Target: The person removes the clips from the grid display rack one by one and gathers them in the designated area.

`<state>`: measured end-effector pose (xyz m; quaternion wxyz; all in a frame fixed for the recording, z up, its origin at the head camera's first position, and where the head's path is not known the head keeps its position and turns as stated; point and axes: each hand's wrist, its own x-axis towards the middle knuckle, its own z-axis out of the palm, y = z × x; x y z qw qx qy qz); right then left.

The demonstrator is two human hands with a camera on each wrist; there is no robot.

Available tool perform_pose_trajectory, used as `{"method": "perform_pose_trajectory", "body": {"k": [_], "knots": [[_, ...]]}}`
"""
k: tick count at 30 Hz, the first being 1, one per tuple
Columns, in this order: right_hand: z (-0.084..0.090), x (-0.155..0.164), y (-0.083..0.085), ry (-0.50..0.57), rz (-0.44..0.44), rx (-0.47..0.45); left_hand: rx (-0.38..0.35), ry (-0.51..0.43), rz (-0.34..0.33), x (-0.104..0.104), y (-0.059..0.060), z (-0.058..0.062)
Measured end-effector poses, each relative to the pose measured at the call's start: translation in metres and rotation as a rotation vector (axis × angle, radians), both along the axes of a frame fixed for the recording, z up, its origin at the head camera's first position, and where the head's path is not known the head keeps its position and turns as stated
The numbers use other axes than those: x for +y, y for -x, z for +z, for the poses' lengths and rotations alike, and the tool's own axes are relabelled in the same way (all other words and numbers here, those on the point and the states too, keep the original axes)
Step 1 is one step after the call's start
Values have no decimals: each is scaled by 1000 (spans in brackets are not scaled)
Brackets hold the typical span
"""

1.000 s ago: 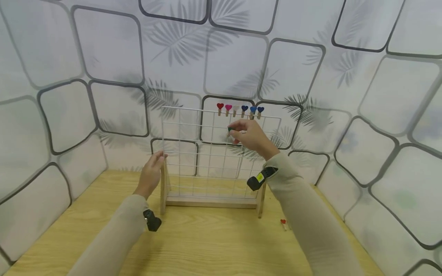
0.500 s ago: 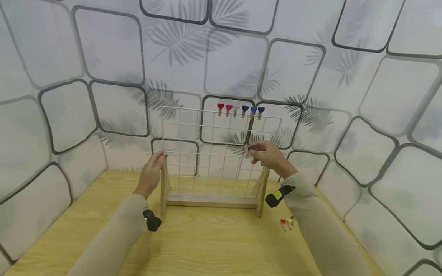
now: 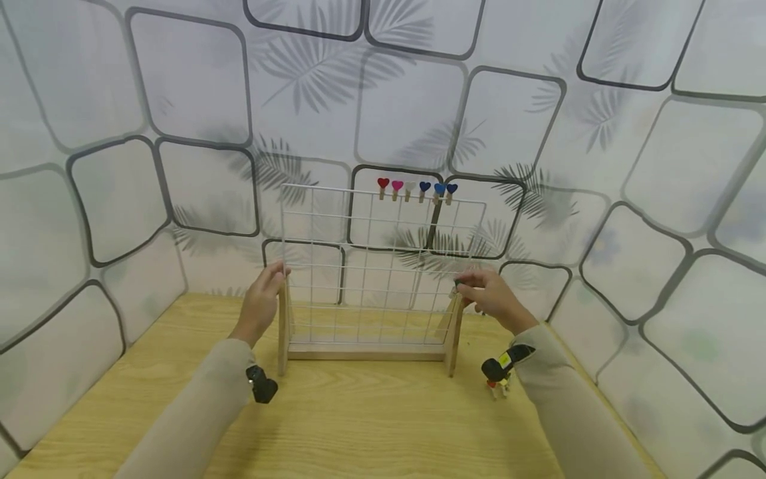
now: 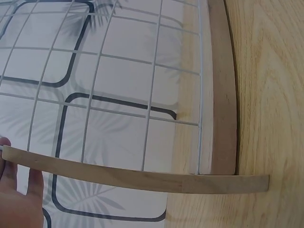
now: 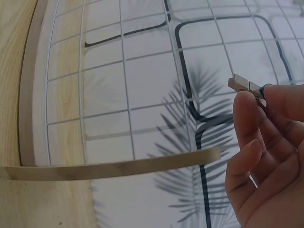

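Note:
A white wire grid rack (image 3: 365, 350) on a wooden stand spans the middle of the head view. My left hand (image 3: 258, 303) holds its left side at the top of the wooden leg (image 4: 133, 178); the left wrist view shows only part of that hand. My right hand (image 3: 492, 296) is by the rack's right edge. Between thumb and finger it pinches a small wooden clothespin (image 5: 243, 84) with a dark green top, mostly covered by the fingers. Several heart clothespins, among them a red one (image 3: 383, 184) and a pink one (image 3: 397, 187), stand clipped along the top wire.
Loose clothespins (image 3: 493, 392) with red and yellow tops lie on the wood-grain table (image 3: 359, 419), partly behind the right wrist camera (image 3: 497, 368). Patterned walls (image 3: 407, 113) close in the back and both sides.
My right hand has moved down and to the right with the green clothespin, from the grid's upper middle to its right edge. The left hand stays at the rack's left side.

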<state>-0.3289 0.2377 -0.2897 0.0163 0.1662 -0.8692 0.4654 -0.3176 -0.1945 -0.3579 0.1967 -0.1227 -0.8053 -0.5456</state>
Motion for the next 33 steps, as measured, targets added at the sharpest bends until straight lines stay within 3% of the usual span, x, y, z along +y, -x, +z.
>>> {"method": "perform_pose_trajectory", "body": {"k": [11,22,33], "knots": [[-19,28,-8,35,-57,-60,-8,-22,-29,1,0,-3],[-36,55,-9,16,-119,-81,-31,-6,-33,5,3,5],[-68,82,-12,10,-181,-144,-48,-3,-43,9,3,8]]}}
